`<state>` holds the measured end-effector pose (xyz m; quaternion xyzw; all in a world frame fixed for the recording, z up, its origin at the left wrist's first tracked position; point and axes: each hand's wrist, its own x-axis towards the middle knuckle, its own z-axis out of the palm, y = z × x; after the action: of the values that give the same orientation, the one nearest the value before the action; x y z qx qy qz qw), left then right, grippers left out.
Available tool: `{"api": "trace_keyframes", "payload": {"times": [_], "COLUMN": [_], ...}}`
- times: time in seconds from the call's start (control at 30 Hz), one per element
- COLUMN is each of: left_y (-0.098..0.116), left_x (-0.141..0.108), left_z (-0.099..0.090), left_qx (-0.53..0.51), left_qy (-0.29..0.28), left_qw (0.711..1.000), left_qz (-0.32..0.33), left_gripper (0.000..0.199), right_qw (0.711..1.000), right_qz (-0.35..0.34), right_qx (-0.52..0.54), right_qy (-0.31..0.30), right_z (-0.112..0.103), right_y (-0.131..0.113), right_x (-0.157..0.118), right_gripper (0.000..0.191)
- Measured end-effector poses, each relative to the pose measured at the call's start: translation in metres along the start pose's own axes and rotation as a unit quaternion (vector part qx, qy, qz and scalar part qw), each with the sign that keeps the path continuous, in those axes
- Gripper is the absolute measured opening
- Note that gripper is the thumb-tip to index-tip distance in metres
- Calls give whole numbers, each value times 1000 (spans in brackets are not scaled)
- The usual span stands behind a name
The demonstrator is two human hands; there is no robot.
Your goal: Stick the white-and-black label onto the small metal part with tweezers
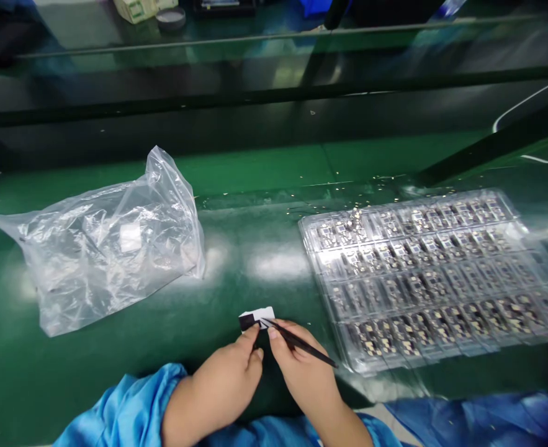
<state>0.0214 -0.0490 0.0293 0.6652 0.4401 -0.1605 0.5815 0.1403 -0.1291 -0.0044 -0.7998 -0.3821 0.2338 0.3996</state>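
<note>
A small white piece of backing paper with a black patch (247, 321) lies in front of me, just above my fingertips. My left hand (234, 366) is closed, with its index fingertip at the lower edge of that paper and its thumb tucked below. Black tweezers (304, 346) are gripped in my right hand (301, 360), their pale tips resting at the paper beside the black patch. Both hands come close together, the fingertips almost meeting. Whether the tips pinch anything is too small to make out.
At right lies a clear plastic tray (323, 279) with rows of small metallic electronic parts. A clear plastic bag (101, 254) with a white label lies at left. Tiny scraps (376, 178) dot the green table behind the tray. A dark post (497, 149) slants across the upper right.
</note>
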Motion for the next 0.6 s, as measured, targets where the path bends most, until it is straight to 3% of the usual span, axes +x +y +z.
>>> {"api": "trace_keyframes", "payload": {"times": [0.17,0.33,0.6], "left_y": [0,-3,1], "left_x": [3,5,4], "left_z": [9,13,10], "left_qx": [193,194,215], "left_qy": [0,20,8], "left_qw": [981,979,976], "left_qz": [36,54,43], "left_gripper": [50,50,50], "right_qw": [1000,998,999], "right_qz": [23,56,24], "right_qx": [10,10,-32], "right_qy": [-4,-18,-20], "right_z": [0,-1,-2], "right_y": [-1,-4,-4], "right_x": [2,3,4], "right_gripper": [26,29,29]}}
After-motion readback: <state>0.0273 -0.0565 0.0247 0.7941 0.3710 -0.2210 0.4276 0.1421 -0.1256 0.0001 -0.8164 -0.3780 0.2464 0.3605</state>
